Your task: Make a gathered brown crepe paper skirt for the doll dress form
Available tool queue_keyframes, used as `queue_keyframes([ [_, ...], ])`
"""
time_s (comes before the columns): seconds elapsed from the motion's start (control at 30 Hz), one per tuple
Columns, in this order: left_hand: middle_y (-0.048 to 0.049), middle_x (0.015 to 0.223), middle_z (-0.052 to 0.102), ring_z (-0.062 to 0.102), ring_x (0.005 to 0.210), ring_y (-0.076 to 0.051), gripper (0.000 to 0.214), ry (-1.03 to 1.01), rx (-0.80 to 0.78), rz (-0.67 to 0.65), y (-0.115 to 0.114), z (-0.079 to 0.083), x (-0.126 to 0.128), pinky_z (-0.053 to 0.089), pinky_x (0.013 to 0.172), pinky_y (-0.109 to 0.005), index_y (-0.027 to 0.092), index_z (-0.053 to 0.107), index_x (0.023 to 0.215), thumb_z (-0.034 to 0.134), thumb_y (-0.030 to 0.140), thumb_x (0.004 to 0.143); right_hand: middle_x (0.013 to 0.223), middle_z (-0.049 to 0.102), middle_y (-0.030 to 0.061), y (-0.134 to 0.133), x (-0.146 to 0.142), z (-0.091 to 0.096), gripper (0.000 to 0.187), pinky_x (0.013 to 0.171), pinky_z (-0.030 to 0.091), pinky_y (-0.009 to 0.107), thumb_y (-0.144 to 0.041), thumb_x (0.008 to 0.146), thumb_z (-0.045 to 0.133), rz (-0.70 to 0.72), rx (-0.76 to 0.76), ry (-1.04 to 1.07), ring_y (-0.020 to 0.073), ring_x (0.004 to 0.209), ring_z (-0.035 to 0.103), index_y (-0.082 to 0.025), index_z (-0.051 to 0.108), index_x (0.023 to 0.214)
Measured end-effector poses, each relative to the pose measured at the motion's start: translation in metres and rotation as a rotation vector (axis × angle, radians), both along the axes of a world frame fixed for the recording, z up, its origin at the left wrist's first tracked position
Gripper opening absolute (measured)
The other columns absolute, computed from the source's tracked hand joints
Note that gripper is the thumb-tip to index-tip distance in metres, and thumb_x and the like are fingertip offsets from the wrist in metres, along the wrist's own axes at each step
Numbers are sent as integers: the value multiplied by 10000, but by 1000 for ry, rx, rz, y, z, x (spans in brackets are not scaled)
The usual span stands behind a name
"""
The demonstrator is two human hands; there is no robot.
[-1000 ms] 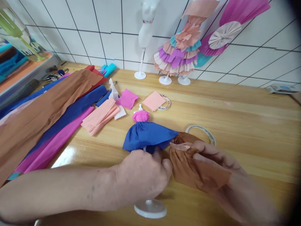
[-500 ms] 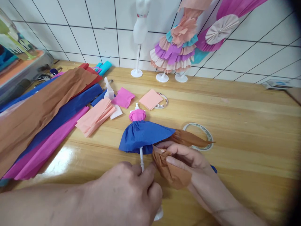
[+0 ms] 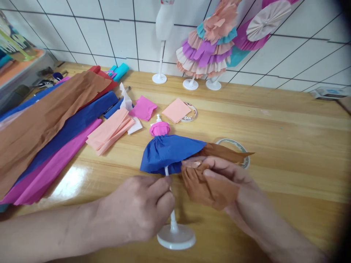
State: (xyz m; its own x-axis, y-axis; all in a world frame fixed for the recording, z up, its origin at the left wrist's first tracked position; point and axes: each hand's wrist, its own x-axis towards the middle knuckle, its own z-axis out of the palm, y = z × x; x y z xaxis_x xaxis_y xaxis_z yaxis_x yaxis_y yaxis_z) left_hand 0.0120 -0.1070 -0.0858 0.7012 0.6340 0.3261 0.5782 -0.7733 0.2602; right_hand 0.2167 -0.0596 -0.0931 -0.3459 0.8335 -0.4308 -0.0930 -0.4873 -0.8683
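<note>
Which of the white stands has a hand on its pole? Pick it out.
The front stand, under the blue skirt and pink top: the left hand holds its pole. The other three stands are back by the tiled wall.

The left hand [image 3: 144, 208] hides part of the white stand [image 3: 177, 236]; the right hand [image 3: 233, 179] partly covers gathered brown paper [image 3: 210, 188]. The top edge crops a white mannequin [image 3: 163, 25] and a ruffled dress [image 3: 205, 49].
</note>
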Motion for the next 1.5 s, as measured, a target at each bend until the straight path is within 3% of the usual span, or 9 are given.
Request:
queue_keyframes([
  [0.17,-86,691,616,573,618,-147,412,-3,-18,23,1,-7,-4,508,529,-240,143,529,668,225,53,932,800,703,8,6,-3,-2,166,640,512,245,-355,650,783,-7,81,-31,152,711,631,-222,685,669],
  [0.43,-33,663,578,512,530,-132,331,23,-143,131,-8,-7,-9,411,441,-232,152,515,730,260,-20,851,835,702,33,3,-8,-4,150,733,514,292,-332,831,599,173,422,-242,191,801,646,-215,682,786],
  [0.6,-38,797,655,612,657,-130,313,-234,-525,158,-12,-6,-3,473,564,-218,140,580,1009,383,-8,815,1056,675,75,-2,-4,-5,164,785,533,289,-171,867,512,312,884,-382,197,977,640,-213,655,936],
  [0.73,-42,913,693,651,882,-135,428,-423,-805,158,-7,-5,2,512,752,-225,170,668,955,388,-66,734,1095,661,111,-5,-3,-9,317,824,548,322,-30,819,405,447,1184,-570,202,988,632,-179,636,977],
  [0.87,40,563,620,543,465,-79,451,-548,-1331,389,-8,-9,2,414,440,-153,168,664,1050,416,2,712,973,692,136,-4,-2,-15,377,817,572,386,15,764,388,513,1429,-721,246,930,614,-119,670,974],
  [0.97,71,423,532,434,354,-59,381,-665,-1595,505,-9,-13,3,341,370,-134,139,661,1018,465,65,700,965,705,144,-2,0,-19,378,824,574,387,29,770,392,558,1522,-777,256,941,597,-82,701,958],
  [1.07,67,409,517,429,345,-50,253,-743,-1633,521,-10,-14,5,346,371,-130,125,670,897,518,123,694,1017,709,154,-2,1,-20,374,820,564,392,22,816,377,554,1589,-820,259,973,588,-52,703,983],
  [1.27,60,423,522,477,363,-57,136,-759,-1630,526,-10,-11,7,386,388,-140,129,653,816,582,201,724,1057,719,132,-1,-3,-19,333,845,496,433,-88,917,390,557,1667,-910,260,1018,590,-118,708,1011],
  [1.5,57,397,547,477,336,-58,82,-866,-1674,560,-11,-6,6,371,356,-121,143,622,766,595,197,710,1073,709,145,0,-3,-18,301,873,440,467,-96,895,425,613,1705,-1021,289,1034,584,-114,705,1004],
])
